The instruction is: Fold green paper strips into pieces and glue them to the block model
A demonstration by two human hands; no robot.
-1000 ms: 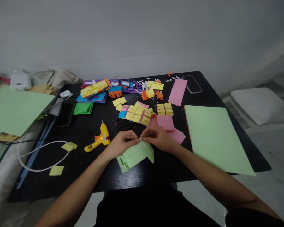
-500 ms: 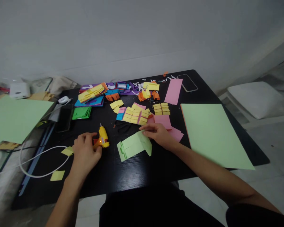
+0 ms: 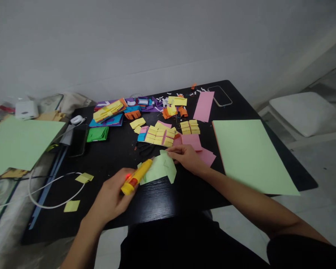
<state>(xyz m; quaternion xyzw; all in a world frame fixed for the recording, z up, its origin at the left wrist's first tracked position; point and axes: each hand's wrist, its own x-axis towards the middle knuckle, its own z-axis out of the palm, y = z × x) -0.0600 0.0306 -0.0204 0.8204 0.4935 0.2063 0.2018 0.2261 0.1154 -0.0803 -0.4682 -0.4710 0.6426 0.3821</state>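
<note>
My left hand (image 3: 113,196) is wrapped round a yellow glue gun (image 3: 138,176) with a red light glowing on its side. The gun's nozzle points up and to the right, over a pale green folded paper piece (image 3: 158,168). My right hand (image 3: 186,158) pinches the upper right edge of that paper, which has creases and a flap bent down on its right. Just beyond the paper lies a strip of yellow, blue and pink folded paper blocks (image 3: 158,136). Pink paper squares (image 3: 192,142) are beside my right fingers.
Large green sheets (image 3: 249,153) cover the table's right side. Farther back lie a pink strip (image 3: 204,106), a phone case (image 3: 220,96), paper scraps and a yellow bundle (image 3: 109,111). On the left are a green packet (image 3: 98,133), a phone (image 3: 77,140) and a looped white cable (image 3: 30,192).
My left hand has lifted the glue gun off the table and brought it right, over the green paper. My right hand keeps its hold on the paper, which has tilted slightly.
</note>
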